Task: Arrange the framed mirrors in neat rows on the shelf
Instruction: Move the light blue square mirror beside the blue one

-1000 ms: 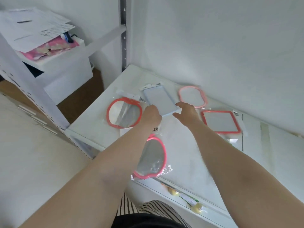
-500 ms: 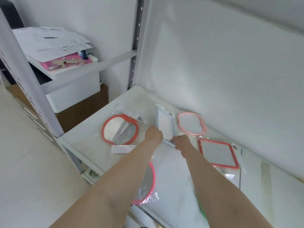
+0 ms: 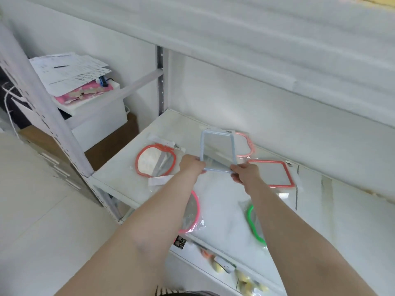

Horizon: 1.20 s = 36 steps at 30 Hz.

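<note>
Blue-framed mirror (image 3: 218,152) is held tilted up above the shelf (image 3: 346,227), lifted clear of the other mirrors. Its lower edge is gripped at both corners: the left hand (image 3: 191,165) is curled round the near-left corner, and the right hand (image 3: 245,173) pinches the near-right corner. Nothing else is carried by either hand.

On the shelf, still in clear wrappers, are laid an orange round mirror (image 3: 156,160) to the left, a pale pink mirror (image 3: 245,144) partly hidden behind the blue one, and a red square mirror (image 3: 271,173) just beside the right hand. Nearer the front edge, a pink oval mirror (image 3: 193,212) is largely covered by the left forearm and a green-framed mirror (image 3: 253,223) by the right forearm.

Several risks are judged from this. Only the lower edge is gripped, so the mirror could tip forward or slip out if the hold is loosened. If it is set down carelessly, it could be knocked against the pale pink or red frame close by. The pink oval mirror appears to lie very near the front edge, perhaps over it, and could be swept off by a forearm being drawn back. The wrappers look slick, so neighbouring mirrors could be pushed out of line.
</note>
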Each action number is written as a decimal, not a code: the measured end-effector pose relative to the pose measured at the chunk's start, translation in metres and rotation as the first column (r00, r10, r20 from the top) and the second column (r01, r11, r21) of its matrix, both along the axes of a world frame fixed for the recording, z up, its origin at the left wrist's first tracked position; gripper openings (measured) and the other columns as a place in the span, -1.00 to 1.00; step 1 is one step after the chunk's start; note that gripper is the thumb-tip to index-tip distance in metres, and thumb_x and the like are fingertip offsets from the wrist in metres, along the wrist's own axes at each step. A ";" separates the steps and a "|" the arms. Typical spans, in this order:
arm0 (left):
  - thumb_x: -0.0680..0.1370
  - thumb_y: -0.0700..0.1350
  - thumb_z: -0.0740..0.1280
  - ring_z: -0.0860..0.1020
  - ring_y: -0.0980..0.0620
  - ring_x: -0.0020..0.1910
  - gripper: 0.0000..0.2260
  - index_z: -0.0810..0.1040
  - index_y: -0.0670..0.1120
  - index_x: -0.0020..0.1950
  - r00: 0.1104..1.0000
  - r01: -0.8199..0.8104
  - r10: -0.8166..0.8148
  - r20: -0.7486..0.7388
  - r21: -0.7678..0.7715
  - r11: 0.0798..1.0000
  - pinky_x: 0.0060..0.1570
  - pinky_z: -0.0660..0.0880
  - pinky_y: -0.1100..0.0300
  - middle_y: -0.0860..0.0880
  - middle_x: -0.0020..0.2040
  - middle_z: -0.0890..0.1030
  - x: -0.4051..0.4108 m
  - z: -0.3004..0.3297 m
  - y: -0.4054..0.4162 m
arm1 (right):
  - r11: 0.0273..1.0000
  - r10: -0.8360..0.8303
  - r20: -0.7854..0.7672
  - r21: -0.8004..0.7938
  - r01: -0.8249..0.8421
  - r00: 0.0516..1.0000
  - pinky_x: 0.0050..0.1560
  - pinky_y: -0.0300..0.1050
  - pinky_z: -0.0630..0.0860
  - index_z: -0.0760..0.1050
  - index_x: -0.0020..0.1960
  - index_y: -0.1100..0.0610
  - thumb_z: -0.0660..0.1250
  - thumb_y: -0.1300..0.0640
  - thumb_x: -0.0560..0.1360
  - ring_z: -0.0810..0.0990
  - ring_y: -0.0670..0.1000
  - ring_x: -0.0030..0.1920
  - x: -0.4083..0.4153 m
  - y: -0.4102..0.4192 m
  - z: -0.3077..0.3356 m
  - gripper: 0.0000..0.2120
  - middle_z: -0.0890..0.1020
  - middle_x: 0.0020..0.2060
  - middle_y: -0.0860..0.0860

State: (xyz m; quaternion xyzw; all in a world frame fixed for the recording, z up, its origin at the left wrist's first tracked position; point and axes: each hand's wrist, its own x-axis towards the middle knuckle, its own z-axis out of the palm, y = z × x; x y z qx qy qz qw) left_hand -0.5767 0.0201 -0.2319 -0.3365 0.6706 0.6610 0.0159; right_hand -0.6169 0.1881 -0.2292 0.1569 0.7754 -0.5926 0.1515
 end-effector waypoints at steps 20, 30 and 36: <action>0.45 -0.42 0.36 0.61 -0.06 -0.20 -0.47 0.47 -0.10 0.39 0.922 0.388 -0.384 -0.055 0.121 0.914 -0.14 0.63 0.21 -0.09 0.41 0.44 0.217 0.004 0.087 | 0.831 -0.552 0.022 0.099 0.548 0.834 -0.47 -0.21 0.48 0.45 -0.06 0.13 0.39 0.21 0.47 0.56 -0.03 -0.45 0.302 0.075 0.020 -0.88 0.58 -0.41 0.04; 0.43 -0.38 0.36 0.53 0.14 -0.58 -0.46 0.48 -0.06 0.38 0.777 0.630 -0.630 -0.013 0.030 0.776 -0.18 0.62 0.15 -0.10 -0.15 0.63 0.305 0.000 0.205 | 0.678 -0.732 -0.010 0.082 0.730 0.681 -0.24 -0.21 0.62 0.51 0.02 0.23 0.38 0.32 0.45 0.55 -0.14 -0.62 0.425 0.184 0.001 -0.84 0.58 -0.30 0.07; 0.43 -0.38 0.37 0.54 0.14 -0.49 -0.46 0.47 -0.08 0.39 0.689 0.725 -0.724 -0.039 0.007 0.689 -0.27 0.60 0.31 -0.01 -0.15 0.52 0.362 -0.011 0.293 | 0.605 -0.796 0.016 0.080 0.792 0.606 0.04 0.02 0.64 0.50 -0.03 0.20 0.39 0.33 0.44 0.60 0.00 -0.42 0.495 0.269 -0.006 -0.86 0.57 -0.31 0.03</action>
